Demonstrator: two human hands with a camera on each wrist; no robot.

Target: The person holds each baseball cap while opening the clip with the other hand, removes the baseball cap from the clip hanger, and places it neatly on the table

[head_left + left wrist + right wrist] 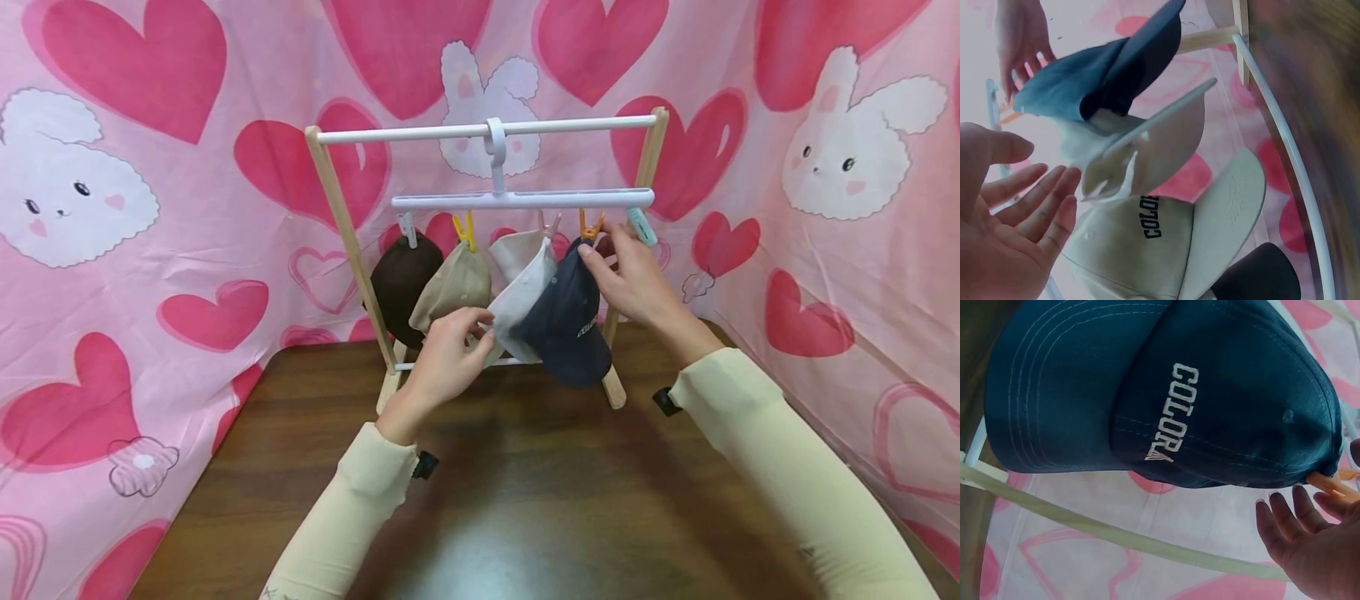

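Observation:
Four baseball caps hang by clothespins from a white hanger (525,200). My right hand (633,271) is at the top of the navy cap (562,312), thumb and forefinger around the orange clothespin (1333,485) that grips its edge. White letters run across the navy cap's front in the right wrist view. My left hand (1019,219) has loosely bent, parted fingers and holds nothing; its fingertips are close to the white cap (1172,147). Beside that hang the beige cap (453,283), held by a yellow clothespin (465,231), and the dark brown cap (401,283).
The rack has wooden legs (341,217) and a white top bar (412,132), standing on a brown wooden table (525,492). A teal clothespin (642,227) hangs at the hanger's right end. Pink heart-and-rabbit cloth (210,192) surrounds the table on the back and sides.

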